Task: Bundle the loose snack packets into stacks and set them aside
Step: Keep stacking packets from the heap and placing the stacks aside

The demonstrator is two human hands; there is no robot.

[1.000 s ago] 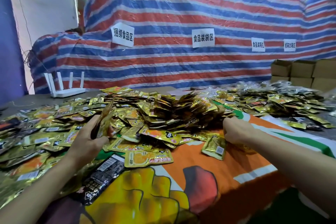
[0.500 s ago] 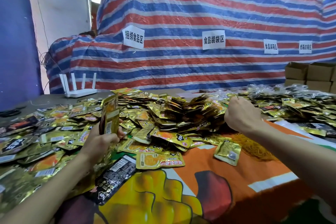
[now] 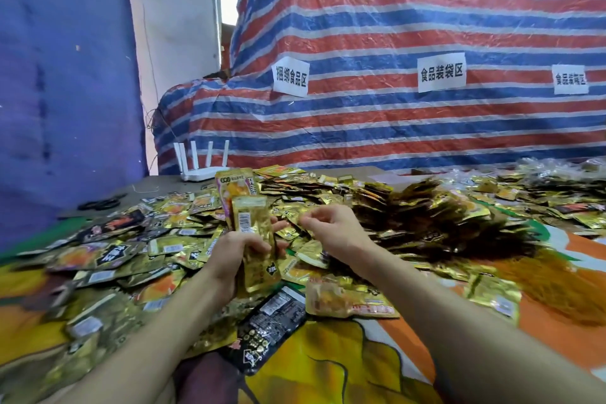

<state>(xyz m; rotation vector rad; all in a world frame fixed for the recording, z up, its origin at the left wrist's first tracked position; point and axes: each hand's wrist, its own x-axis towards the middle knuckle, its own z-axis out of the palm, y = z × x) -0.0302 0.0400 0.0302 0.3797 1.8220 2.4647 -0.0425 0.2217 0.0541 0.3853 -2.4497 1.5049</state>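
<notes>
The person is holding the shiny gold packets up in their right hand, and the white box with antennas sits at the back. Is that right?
Not quite. The head view shows the left hand gripping the gold packets upright, not the right. The right hand is just beside them. The white box with antennas does sit at the back.

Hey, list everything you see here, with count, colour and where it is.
held stack: several packets, gold, upright, gripped, centre
loose packets: countless, mostly gold, spread over the table
black packet: one, black, flat below the held stack
cloth: one, orange-yellow print, near end of table
router: one, white, table's far left
tarp: one, red-blue-white stripes, behind the table
signs: three, white, on the tarp
left hand: one, grips the held stack
right hand: one, fingers curled, beside the stack
</notes>
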